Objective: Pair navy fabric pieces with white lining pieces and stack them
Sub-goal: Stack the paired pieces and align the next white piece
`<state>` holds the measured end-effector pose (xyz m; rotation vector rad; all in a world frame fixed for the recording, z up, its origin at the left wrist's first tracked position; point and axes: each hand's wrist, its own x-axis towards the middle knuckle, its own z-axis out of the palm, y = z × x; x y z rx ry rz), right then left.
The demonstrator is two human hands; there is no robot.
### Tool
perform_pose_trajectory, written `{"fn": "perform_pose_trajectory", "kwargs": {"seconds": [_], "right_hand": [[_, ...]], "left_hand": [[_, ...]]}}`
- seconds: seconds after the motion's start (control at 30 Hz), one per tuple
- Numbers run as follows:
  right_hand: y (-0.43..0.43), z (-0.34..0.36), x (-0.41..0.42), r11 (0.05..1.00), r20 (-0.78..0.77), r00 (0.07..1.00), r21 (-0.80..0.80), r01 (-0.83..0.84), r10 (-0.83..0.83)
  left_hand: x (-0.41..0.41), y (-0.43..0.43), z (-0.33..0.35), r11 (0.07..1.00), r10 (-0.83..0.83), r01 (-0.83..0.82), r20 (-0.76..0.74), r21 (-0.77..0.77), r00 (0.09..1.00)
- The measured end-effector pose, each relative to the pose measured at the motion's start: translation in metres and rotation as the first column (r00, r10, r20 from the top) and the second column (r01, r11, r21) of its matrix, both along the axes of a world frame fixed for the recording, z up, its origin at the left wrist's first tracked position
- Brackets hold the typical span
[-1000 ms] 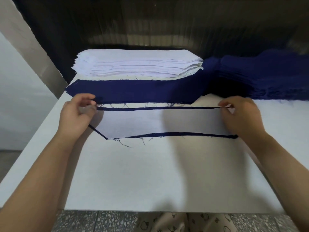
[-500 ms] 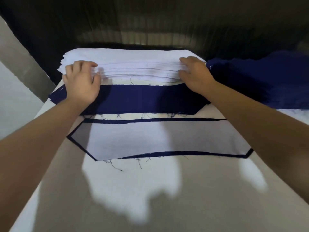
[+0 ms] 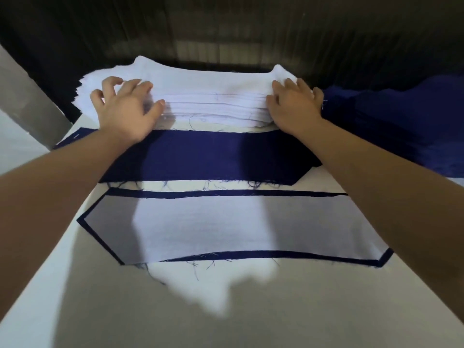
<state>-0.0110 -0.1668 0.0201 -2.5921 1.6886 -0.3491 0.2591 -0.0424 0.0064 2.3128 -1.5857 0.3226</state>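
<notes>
A tall stack of white lining pieces (image 3: 213,96) stands at the back of the table. My left hand (image 3: 123,109) grips the top lining piece at the stack's left end, fingers curled and thumb on the front edge. At the right end my right hand (image 3: 293,106) grips the same piece. That piece humps up behind both hands. A single navy fabric piece (image 3: 200,156) lies flat in front of the stack. Nearer me lies a finished pair (image 3: 213,227), white lining on navy with a navy border showing.
A heap of navy fabric pieces (image 3: 401,116) sits at the back right, beside the white stack. The white table (image 3: 175,310) stretches toward me under my shadow. A grey slanted panel (image 3: 25,101) rises at the left; a dark curtain hangs behind.
Both hands left the ends of the finished pair and reached to the white stack. They now curl on its top piece, whose far corners have risen.
</notes>
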Motion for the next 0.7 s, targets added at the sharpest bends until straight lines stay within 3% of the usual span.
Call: {"fn": "perform_pose_trajectory", "kwargs": {"seconds": [0.2,0.5,0.6,0.7], "right_hand": [[0.001,0.008,0.0,0.994,-0.04,0.999,-0.104,-0.018,0.014],[0.0,0.016,0.0,0.968,-0.115,0.993,-0.246,-0.042,0.014],[0.0,0.02,-0.004,0.959,0.122,0.992,-0.282,0.013,0.023],[0.003,0.031,-0.014,0.977,0.377,0.926,-0.182,0.107,-0.031]], "left_hand": [[-0.004,0.004,0.0,0.99,-0.009,0.005,-0.023,-0.142,1.0],[0.006,0.013,0.019,0.957,0.074,-0.039,0.111,-0.287,0.991],[0.007,0.019,0.019,0.952,0.059,-0.022,0.112,-0.306,0.992],[0.005,0.027,0.015,0.943,0.013,0.035,0.141,-0.332,0.99]]}}
